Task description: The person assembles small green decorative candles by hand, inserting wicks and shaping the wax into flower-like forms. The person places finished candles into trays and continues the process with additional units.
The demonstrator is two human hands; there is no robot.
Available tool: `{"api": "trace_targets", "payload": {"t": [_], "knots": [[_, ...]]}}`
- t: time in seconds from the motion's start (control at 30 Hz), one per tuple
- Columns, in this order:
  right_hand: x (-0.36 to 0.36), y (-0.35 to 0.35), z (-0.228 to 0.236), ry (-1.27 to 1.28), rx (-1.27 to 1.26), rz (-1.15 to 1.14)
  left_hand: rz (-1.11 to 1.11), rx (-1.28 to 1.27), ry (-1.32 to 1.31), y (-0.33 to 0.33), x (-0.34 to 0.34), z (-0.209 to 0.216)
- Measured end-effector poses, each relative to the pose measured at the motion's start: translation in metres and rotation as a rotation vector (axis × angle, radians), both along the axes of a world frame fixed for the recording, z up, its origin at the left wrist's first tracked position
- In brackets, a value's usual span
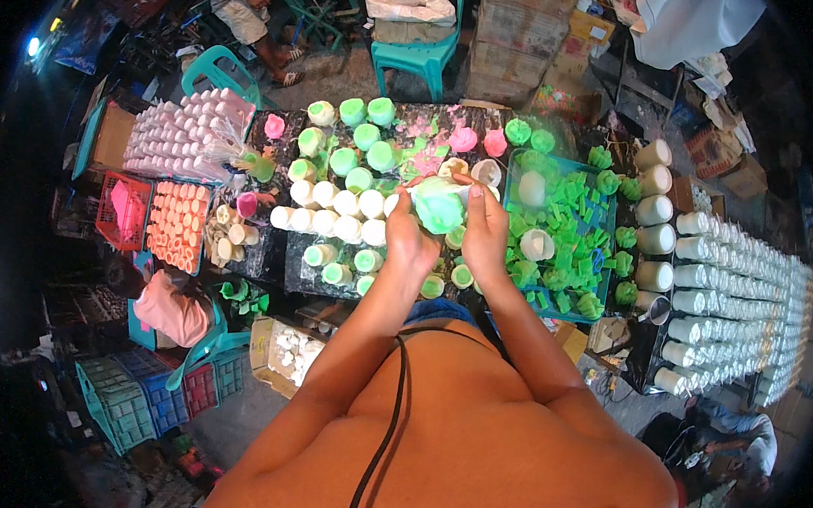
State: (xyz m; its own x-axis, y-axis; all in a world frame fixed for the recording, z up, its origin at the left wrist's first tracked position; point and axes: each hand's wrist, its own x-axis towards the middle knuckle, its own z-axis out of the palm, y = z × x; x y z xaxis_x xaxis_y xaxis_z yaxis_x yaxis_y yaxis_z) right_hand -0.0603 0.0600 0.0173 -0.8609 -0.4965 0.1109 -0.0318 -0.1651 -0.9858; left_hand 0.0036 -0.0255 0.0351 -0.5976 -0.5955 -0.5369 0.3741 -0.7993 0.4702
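Observation:
Over the middle of the table, both my hands are closed around a pale cup-shaped piece with a green end (440, 209). My left hand (411, 240) grips its left side and my right hand (484, 235) its right. Close by on the left stand rows of white cup-shaped pieces (325, 221). Behind them are similar pieces with bright green tops (344, 162). Just right of my right hand lies a blue tray (609, 243) holding loose green chunks (571, 227) and a white cup (537, 244). My fingers partly hide the held piece.
Wrapped white cylinders (730, 292) stand in rows at the right. Pale pink pieces (186, 133) and an orange-filled tray (177, 226) sit at the left. A person in a pink shirt (172, 307) sits nearby. A teal chair (420, 55) stands behind the table.

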Motion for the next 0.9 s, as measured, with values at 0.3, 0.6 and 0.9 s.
{"api": "trace_targets", "payload": {"t": [0.3,0.6,0.9], "knots": [[0.006,0.003,0.006,-0.106,-0.073,0.063,-0.083,0.113,0.14,-0.011,0.008,-0.04],[0.005,0.004,0.006,-0.039,-0.07,0.024,-0.144,0.181,0.239,-0.01,0.011,-0.037],[-0.01,0.014,0.036,0.004,-0.045,0.185,-0.207,0.006,0.275,-0.006,0.01,-0.044]]}}
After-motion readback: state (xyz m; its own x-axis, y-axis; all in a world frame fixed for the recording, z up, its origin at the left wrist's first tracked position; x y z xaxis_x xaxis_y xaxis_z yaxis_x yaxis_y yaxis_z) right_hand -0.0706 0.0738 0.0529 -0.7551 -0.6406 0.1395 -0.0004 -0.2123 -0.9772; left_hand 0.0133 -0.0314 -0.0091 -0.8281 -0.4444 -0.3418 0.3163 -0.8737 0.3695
